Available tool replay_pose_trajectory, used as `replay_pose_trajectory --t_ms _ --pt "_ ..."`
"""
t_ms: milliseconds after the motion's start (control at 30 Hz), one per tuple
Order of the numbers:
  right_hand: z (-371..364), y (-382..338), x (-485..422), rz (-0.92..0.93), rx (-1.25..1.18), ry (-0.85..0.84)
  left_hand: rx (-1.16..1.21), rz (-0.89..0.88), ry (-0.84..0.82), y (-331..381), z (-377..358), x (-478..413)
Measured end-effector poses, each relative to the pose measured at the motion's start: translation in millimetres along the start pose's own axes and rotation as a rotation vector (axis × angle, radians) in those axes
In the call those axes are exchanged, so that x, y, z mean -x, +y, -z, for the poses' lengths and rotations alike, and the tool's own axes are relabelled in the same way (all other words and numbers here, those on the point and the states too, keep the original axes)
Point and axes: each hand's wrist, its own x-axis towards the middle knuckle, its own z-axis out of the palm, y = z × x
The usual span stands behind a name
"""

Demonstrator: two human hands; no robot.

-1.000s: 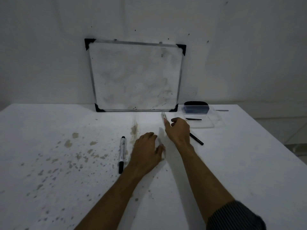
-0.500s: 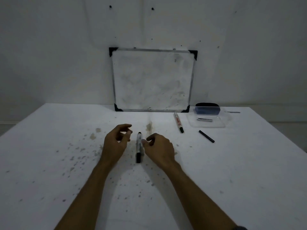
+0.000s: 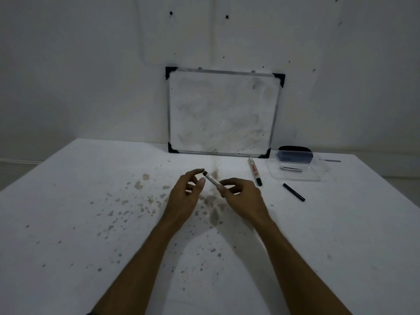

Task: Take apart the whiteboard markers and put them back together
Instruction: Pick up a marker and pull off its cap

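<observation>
Right hand (image 3: pixel 244 196) closed round a whiteboard marker (image 3: pixel 212 180), lifted off the white table (image 3: pixel 341 246) and tilted — dark end up-left, lower end hidden in the grip. Left hand (image 3: pixel 185 194) half open just beside it, empty, thumb and forefinger curled near the dark tip; touching or not, cannot tell. Second marker (image 3: pixel 255 171) flat on the table right of the hands, black cap toward the near side. Thin black pen-like part (image 3: pixel 293 195) further right, alone. Clear tray (image 3: pixel 318 176) beyond, holding a blue eraser (image 3: pixel 295 154) and a small dark piece. Whiteboard (image 3: pixel 223 114) leaning against the wall — smudged. Tabletop speckled with stains.
</observation>
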Motion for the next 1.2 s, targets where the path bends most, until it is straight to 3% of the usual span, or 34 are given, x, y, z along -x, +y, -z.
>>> replay_pose_trajectory --t_ms 133,400,533,633,800,900,1033,1200 --pt "30.7 3.2 10.5 0.011 -0.194 -0.039 0.097 0.013 -0.062 5.6 -4.7 3.7" --pt "58.8 0.8 18.8 -0.155 -0.431 -0.215 0.186 0.070 -0.131 11.6 -5.2 7.7" --pt "51.8 8.4 17.7 -0.347 -0.800 -0.260 0.190 0.104 -0.112 11.0 -9.2 8.3" --pt "37.5 13.7 14.3 -0.346 -0.983 -0.224 0.195 0.130 -0.085 13.1 -14.2 10.4" --pt "12.8 12.2 14.4 -0.157 -0.823 -0.066 0.208 0.087 -0.175 23.3 -34.0 15.8" --pt "8.7 10.8 11.9 -0.124 -0.729 0.073 -0.011 0.025 -0.231 24.6 -45.9 10.9" --pt "7.2 13.3 8.9 -0.149 -0.749 0.113 -0.212 -0.102 -0.268 20.2 -56.9 7.6" --pt "-8.4 16.8 1.8 -0.102 -0.737 0.103 -0.003 0.144 -0.246 11.6 -53.8 2.0"
